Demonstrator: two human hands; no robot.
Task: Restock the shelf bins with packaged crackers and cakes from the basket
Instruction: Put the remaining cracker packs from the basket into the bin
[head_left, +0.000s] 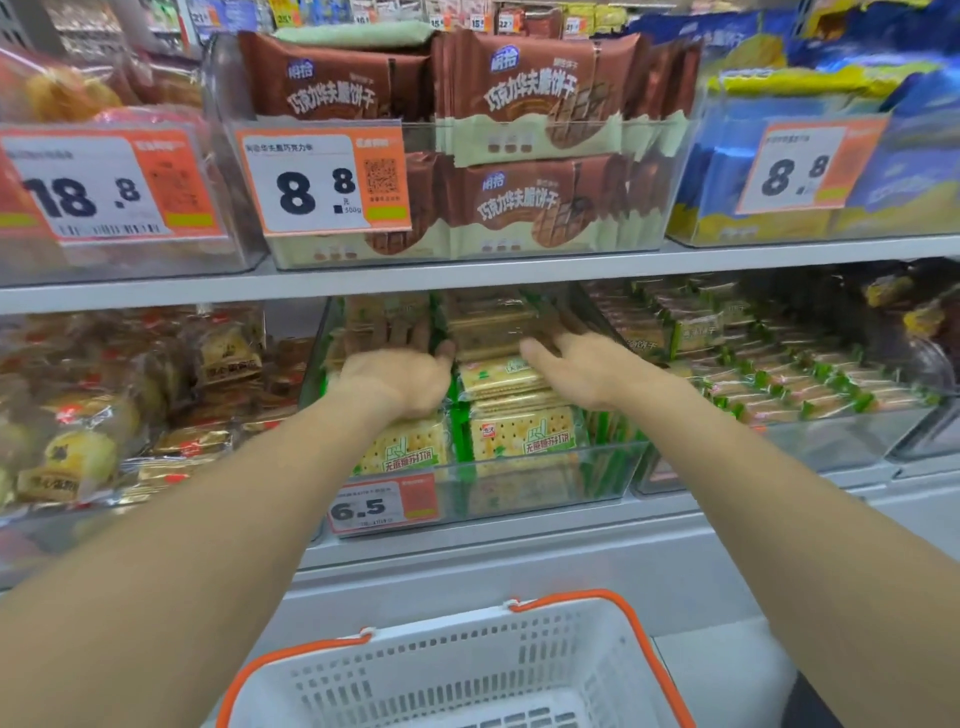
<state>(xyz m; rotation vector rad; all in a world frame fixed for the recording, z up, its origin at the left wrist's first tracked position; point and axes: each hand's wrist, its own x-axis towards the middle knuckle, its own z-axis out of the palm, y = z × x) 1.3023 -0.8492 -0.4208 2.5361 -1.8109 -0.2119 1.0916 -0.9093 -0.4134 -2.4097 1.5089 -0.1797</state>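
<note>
1. White basket (457, 670) with orange handles sits nearest, below both forearms; its visible part shows no goods.
2. Left hand (397, 376) and right hand (582, 364) reach into a clear bin (618, 467) on the lower shelf, fingers extended, relaxed, resting on stacked green cracker packs (519, 431).
3. Fingertips go under the upper shelf edge (467, 273); little room shows above them.
4. Packs lie flat, long axis left to right, labels facing outward.
</note>
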